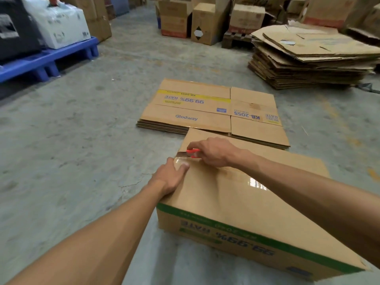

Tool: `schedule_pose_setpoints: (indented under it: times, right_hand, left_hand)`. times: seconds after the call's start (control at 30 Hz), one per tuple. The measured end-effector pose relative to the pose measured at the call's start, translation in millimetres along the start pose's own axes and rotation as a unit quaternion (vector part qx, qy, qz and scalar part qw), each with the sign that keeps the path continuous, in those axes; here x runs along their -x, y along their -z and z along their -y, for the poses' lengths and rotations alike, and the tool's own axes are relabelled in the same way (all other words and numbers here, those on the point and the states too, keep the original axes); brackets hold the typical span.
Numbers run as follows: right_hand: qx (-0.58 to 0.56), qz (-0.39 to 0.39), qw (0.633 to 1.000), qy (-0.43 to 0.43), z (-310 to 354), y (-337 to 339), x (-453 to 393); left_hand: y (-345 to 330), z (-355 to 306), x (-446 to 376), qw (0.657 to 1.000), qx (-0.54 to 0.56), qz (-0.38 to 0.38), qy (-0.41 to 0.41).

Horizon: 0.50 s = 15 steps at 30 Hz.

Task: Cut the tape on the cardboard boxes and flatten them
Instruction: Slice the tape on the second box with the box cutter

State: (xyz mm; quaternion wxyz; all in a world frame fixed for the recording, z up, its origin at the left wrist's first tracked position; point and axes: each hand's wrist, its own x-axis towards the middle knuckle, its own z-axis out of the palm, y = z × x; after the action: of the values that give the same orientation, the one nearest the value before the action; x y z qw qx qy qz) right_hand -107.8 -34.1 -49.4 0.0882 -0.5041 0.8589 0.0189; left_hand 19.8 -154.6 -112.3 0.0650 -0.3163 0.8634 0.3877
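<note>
Head view: right hand (213, 152) gripping red cutter (192, 151) at box (257, 202) far edge; left hand (171, 177) flat, bracing beside tape (236, 177). Advisable: blade shallow, fingers off seam.

I see even, soft indoor light, glare on the tape (255, 183), faint shadows, wide-angle bending at edges, background boxes (207, 21) slightly blurred

Blue pallet (47, 60), grey concrete floor (82, 124)

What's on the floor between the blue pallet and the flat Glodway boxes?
Nothing: the head view shows bare concrete floor between the blue pallet and flattened Glodway boxes.
</note>
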Motion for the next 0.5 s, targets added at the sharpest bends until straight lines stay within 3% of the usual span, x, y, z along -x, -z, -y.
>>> schedule_pose_setpoints:
  times: [0.13, 0.5]
  right_hand:
    - [0.006, -0.028, 1.000, -0.005, 6.0, -4.7, -2.6]
    - [0.011, -0.060, 0.998, -0.004, 6.7, -1.3, -5.7]
  left_hand:
    - [-7.4, 0.1, 5.5, 0.995, -0.076, -0.069, -0.007]
    - [-8.1, -4.9, 10.6, 0.988, -0.121, -0.094, -0.001]
